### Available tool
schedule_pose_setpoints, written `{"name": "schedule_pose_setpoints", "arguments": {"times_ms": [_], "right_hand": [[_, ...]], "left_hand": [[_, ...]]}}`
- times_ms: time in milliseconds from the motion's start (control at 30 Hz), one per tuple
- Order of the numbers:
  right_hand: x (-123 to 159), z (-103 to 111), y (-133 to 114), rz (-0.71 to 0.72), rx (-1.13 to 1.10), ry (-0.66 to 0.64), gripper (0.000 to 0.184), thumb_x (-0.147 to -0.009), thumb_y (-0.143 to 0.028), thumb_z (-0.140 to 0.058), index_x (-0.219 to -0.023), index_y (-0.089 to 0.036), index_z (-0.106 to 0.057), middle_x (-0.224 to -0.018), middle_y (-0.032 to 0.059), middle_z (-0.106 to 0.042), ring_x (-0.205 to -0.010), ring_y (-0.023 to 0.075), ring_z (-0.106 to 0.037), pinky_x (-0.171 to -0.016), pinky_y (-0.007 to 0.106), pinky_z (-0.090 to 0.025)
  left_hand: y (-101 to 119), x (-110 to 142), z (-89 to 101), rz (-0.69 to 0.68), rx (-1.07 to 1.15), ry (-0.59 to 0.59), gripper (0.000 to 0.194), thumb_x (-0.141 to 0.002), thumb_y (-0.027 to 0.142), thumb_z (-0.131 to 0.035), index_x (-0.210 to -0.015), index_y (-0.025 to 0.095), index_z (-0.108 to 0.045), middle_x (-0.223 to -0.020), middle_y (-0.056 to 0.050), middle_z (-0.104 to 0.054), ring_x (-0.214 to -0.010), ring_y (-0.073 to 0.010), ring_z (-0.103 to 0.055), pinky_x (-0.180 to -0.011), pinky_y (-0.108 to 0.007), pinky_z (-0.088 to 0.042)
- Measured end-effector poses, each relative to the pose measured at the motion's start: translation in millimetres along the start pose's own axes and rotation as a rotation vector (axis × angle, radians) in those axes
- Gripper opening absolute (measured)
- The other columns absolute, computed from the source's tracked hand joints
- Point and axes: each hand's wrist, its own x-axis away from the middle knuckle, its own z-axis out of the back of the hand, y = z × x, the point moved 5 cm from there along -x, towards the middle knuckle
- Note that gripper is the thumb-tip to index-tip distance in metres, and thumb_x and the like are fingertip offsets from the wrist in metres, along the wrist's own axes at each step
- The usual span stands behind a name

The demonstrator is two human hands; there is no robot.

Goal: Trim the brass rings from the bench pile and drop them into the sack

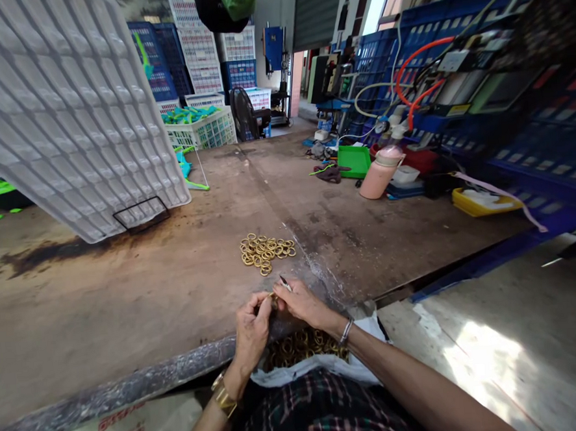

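Observation:
Close together at the table's front edge, my two hands meet over a small brass ring. My left hand pinches the ring between thumb and fingers. Closed around a slim tool with a dark pointed tip, my right hand also touches the ring; the tool's exact kind is unclear. Just beyond the hands lies a loose pile of brass rings on the brown table. Below them, in my lap, a white sack holds many darker brass rings.
A ribbed translucent plastic tray stack leans at the left. On the right stand a pink bottle, a green tray and a yellow tray. Crates and a black fan are beyond the far edge.

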Motion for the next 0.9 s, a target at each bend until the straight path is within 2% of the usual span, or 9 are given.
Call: {"name": "schedule_pose_setpoints", "arguments": {"times_ms": [133, 267, 433, 533, 600, 733, 900], "right_hand": [[-1, 0, -1, 0.057, 0.02, 0.059, 0.025, -0.079, -0.027, -0.042, -0.056, -0.017, -0.046, -0.051, -0.0054, -0.043, -0.05, 0.0074, -0.039, -0.049, 0.019, -0.029], [-2, -1, -6, 0.159, 0.132, 0.104, 0.024, -0.078, -0.025, -0.042, -0.056, -0.017, -0.043, -0.052, -0.0062, -0.04, -0.052, 0.0072, -0.038, -0.05, 0.019, -0.028], [-1, -1, -10, 0.189, 0.133, 0.085, 0.024, -0.081, -0.024, -0.04, -0.059, -0.017, -0.046, -0.053, -0.005, -0.046, -0.053, 0.0077, -0.042, -0.052, 0.019, -0.031], [0, 4, -9, 0.161, 0.165, 0.121, 0.022, -0.082, -0.021, -0.037, -0.065, -0.017, -0.05, -0.056, -0.0034, -0.051, -0.054, 0.0085, -0.046, -0.055, 0.019, -0.033], [2, 6, -8, 0.17, 0.294, 0.138, 0.019, -0.082, -0.019, -0.038, -0.07, -0.017, -0.052, -0.057, -0.0025, -0.052, -0.054, 0.0089, -0.045, -0.054, 0.02, -0.031], [9, 0, -9, 0.252, 0.614, 0.044, 0.013, -0.076, -0.013, -0.042, -0.077, -0.018, -0.055, -0.062, -0.0002, -0.055, -0.054, 0.0102, -0.043, -0.052, 0.022, -0.024], [13, -6, -12, 0.24, 0.776, 0.001, 0.017, -0.073, -0.011, -0.042, -0.082, -0.018, -0.056, -0.065, 0.0024, -0.059, -0.055, 0.0119, -0.045, -0.052, 0.025, -0.02]], "left_hand": [[-15, 2, -4.7, 0.211, 0.164, -0.076, 0.026, -0.075, 0.041, -0.053, -0.075, 0.016, -0.059, -0.053, 0.005, -0.045, -0.042, -0.0057, -0.035, -0.041, -0.017, -0.028], [-24, 5, -9.7, 0.345, 0.37, -0.126, 0.028, -0.071, 0.044, -0.058, -0.074, 0.016, -0.053, -0.055, 0.006, -0.044, -0.039, -0.0033, -0.03, -0.035, -0.015, -0.021], [-21, 6, -11.6, 0.376, 0.528, -0.137, 0.026, -0.069, 0.04, -0.062, -0.073, 0.016, -0.053, -0.055, 0.006, -0.045, -0.039, -0.0024, -0.03, -0.035, -0.014, -0.019], [-15, 7, -11.2, 0.37, 0.58, -0.123, 0.025, -0.068, 0.038, -0.064, -0.07, 0.016, -0.051, -0.054, 0.006, -0.046, -0.04, -0.0024, -0.031, -0.035, -0.014, -0.02], [-12, 7, -10.3, 0.357, 0.581, -0.105, 0.026, -0.067, 0.037, -0.064, -0.068, 0.016, -0.049, -0.054, 0.006, -0.047, -0.039, -0.0025, -0.031, -0.035, -0.014, -0.02], [-10, 6, -9.5, 0.314, 0.528, -0.102, 0.026, -0.07, 0.039, -0.062, -0.067, 0.016, -0.05, -0.053, 0.005, -0.047, -0.039, -0.0025, -0.03, -0.035, -0.015, -0.02], [-15, 7, -7.6, 0.269, 0.44, -0.108, 0.028, -0.072, 0.042, -0.059, -0.07, 0.016, -0.051, -0.05, 0.006, -0.044, -0.039, -0.0038, -0.032, -0.036, -0.015, -0.024]]}}
